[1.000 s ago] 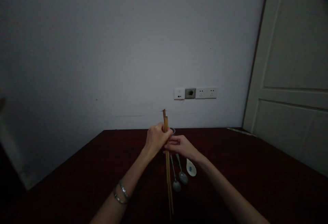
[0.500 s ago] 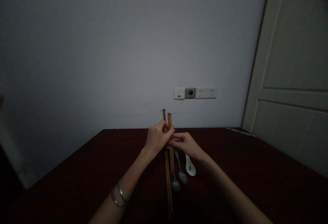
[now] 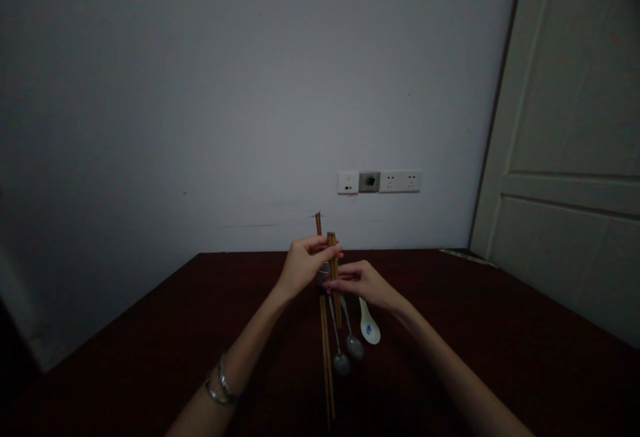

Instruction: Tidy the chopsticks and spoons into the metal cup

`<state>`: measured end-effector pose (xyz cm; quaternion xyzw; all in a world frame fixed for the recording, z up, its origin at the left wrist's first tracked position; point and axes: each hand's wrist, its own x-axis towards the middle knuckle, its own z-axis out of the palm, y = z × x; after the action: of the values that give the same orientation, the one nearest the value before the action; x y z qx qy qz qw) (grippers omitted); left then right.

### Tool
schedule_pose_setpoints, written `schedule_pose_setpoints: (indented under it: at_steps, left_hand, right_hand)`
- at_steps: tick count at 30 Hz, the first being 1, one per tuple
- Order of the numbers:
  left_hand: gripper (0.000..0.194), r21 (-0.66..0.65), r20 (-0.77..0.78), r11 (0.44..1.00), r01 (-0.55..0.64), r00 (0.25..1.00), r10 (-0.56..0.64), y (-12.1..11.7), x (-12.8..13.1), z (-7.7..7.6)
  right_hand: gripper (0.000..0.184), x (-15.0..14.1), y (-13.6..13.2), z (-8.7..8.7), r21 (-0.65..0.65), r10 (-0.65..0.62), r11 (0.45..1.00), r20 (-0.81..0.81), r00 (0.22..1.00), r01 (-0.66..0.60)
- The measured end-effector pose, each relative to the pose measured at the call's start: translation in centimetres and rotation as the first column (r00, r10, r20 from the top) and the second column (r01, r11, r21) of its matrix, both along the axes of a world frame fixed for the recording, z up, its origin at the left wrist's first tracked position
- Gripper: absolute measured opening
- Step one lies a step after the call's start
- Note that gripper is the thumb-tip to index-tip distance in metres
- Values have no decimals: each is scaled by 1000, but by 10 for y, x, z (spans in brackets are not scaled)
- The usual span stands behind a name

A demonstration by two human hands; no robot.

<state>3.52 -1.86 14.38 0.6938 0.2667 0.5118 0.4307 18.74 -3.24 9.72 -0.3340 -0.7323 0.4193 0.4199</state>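
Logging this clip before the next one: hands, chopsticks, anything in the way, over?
Left hand and right hand: both gripping chopsticks. Cup behind, partly hidden. Two metal spoons and white spoon close by.

The left forearm (image 3: 255, 330) is slender, narrowing smoothly toward the wrist, and it is bare apart from two bracelets at seven o'clock in the view. The upper bracelet (image 3: 223, 377) is silvery and glossy, a fairly broad curved band with bright glints along it. Just beside it, toward eight o'clock, the lower bracelet (image 3: 212, 392) looks thinner, also silvery, in an open loop. Whether the two are joined is too dim to tell. The right forearm (image 3: 440, 350), toward five o'clock, is equally slim, tapering and bare to the frame's edge.
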Motion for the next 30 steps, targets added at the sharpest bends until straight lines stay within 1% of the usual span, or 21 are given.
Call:
schedule_pose_setpoints:
  at_steps: [4,7,8,9,10,11,12,13,14,15,17,20,23,26,30]
  left_hand:
    - [24,-54,9,998,24,1000,-24,-1,-2,2]
    - [22,-58,2,998,38,999,-38,-2,-3,4]
    - [21,-50,-4,998,40,999,-40,-3,-4,4]
    - [21,-41,-9,998,42,999,-43,-3,-4,4]
    - [20,-35,-14,998,46,999,-46,-3,-4,4]
    - [20,-33,-18,998,51,998,-52,-4,-4,4]
    - [20,-37,-22,998,58,998,-59,-4,-3,4]
    - [20,-44,-29,997,65,997,-67,-5,-3,4]
    - [20,-52,-37,996,72,997,-74,-6,-2,4]
    - [19,-57,-47,995,77,996,-79,-8,-1,3]
    - [18,-57,-65,995,85,994,-88,-10,2,3]
    - [18,-28,-88,994,108,990,-110,-13,4,1]
    - [18,16,-114,993,118,987,-115,-14,5,-1]
    - [18,26,-136,993,114,985,-109,-13,6,-2]
    - [20,-18,-137,987,160,977,-161,-14,6,-3]
  right_hand:
    - [31,0,2,0,-13,-5,1000,9,1000,5]
    - [37,9,1,7,-46,43,998,24,999,-42]
    - [40,14,0,11,-44,37,998,28,999,-36]
    - [40,19,-2,15,-20,-5,1000,24,1000,5]
    - [38,24,-4,21,26,-85,996,13,996,85]
    - [35,29,-6,26,89,-191,978,-8,982,191]
    - [32,32,-9,32,161,-301,939,-41,953,304]
    - [29,34,-12,37,234,-394,886,-75,916,400]
    - [27,34,-16,42,297,-457,834,-104,883,466]
    - [25,33,-20,46,346,-489,795,-122,864,499]
    - [23,26,-28,52,418,-485,762,-137,864,494]
    - [22,16,-37,55,503,-427,750,-128,895,430]
    - [22,12,-40,56,584,-374,739,-60,926,336]
    - [21,13,-39,55,610,-356,735,-26,934,297]
    - [20,14,-40,56,602,-352,742,-26,936,296]
